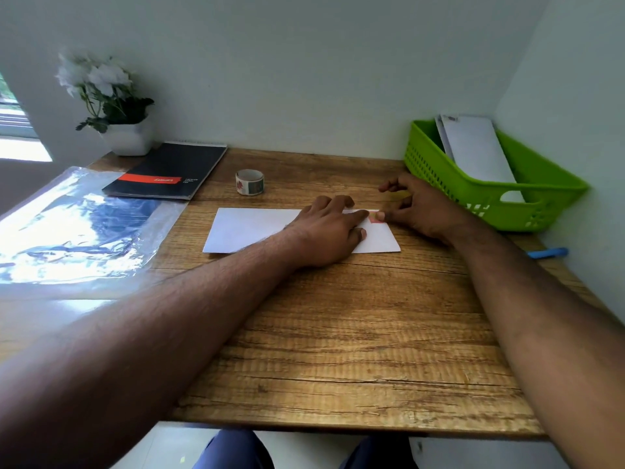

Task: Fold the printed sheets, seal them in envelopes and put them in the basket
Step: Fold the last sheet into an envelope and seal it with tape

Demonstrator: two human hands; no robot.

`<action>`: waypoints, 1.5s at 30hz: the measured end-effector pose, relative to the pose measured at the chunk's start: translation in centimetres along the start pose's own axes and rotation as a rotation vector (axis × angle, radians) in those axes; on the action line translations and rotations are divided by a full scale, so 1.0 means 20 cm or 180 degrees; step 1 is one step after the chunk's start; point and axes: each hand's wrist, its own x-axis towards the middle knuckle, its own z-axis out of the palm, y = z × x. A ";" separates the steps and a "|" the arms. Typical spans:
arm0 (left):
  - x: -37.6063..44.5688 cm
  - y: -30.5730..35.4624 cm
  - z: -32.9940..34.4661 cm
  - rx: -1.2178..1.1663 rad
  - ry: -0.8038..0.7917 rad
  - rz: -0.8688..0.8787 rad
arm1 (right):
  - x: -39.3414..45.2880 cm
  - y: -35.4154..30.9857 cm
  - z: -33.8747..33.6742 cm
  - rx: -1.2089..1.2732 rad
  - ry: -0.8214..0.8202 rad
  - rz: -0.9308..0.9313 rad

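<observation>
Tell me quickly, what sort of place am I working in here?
Most likely a small home or office desk in a corner: a wooden table against plain walls, with a notepad, a potted plant and a green basket holding envelopes.

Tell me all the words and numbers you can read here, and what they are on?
None can be read.
Notebook: white writing on its red band and small white lines beside it, upside down and too blurred to read.
Tape roll: printed pictures only, no clear letters.
Envelope: a small coloured sticker at its top edge, too small to read.
Envelopes in basket: a dark mark, unreadable.
</observation>
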 end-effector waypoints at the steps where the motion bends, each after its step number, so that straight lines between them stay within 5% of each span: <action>1: 0.00 0.00 0.00 0.0010 0.0000 -0.0017 | 0.00 0.00 -0.01 0.0049 -0.0110 0.0035; 5: 0.00 -0.01 0.01 0.0073 0.0049 -0.0092 | -0.01 -0.01 -0.04 0.0108 -0.0562 0.0151; 16: 0.00 0.00 0.00 0.0154 0.0002 -0.0068 | 0.07 0.02 0.06 -0.0241 0.0687 0.0201; 21: -0.01 0.00 0.00 0.0119 0.0060 -0.0086 | 0.04 0.03 0.04 0.0002 0.0404 0.0177; 35: 0.00 -0.01 0.00 0.0145 0.0083 -0.0080 | 0.07 -0.01 0.11 -0.0619 0.0879 0.0177; 45: -0.03 0.00 0.00 0.0250 0.0289 -0.0170 | -0.04 -0.04 0.00 -0.0025 -0.0366 0.0061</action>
